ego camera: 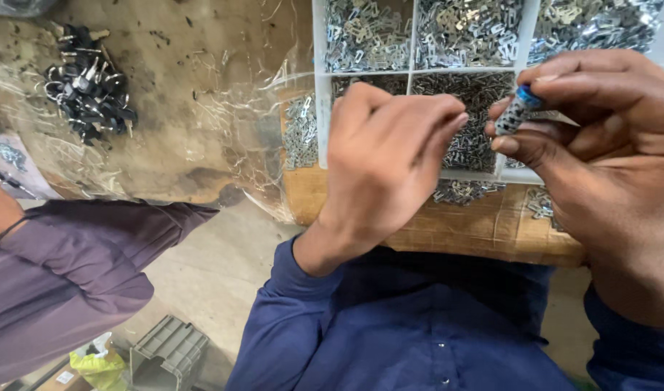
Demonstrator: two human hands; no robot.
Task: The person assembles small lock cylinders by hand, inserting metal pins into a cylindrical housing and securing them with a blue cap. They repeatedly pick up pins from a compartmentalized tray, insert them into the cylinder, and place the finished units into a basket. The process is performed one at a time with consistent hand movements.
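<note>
Right hand (607, 166) was pinched shut on a small cylindrical part (515, 112), grey knurled body with a blue cap, thumb under it and index fingertip on top, so the end pointing toward the other hand stayed exposed. Left hand (383, 166) sat just beside it, fingers curled in and tips pressed together as if gripping something tiny; whatever was in there was hidden behind the knuckles, so I couldn't tell what, or if anything. Both hands were raised above the white compartment tray (320, 87), not resting on it, probably so anything dropped would land back in the bins. The tray was split by white dividers, each bin full of small stamped metal pieces (462, 32), sorted by shape as far as I could see; the finer dark ones sat in the bin directly under the hands, closest for picking. The tray rested on a brown cardboard-covered board (484, 228) at the bench edge, with loose pieces spilled along its near rim. Clear plastic sheet (230, 116) was crumpled left of the tray. Further left on the worn benchtop (165, 72), well apart, lay a heap of black-headed keys on rings (89, 87). Another person's purple sleeve (78, 268) came in at lower left, not touching any of it.
</note>
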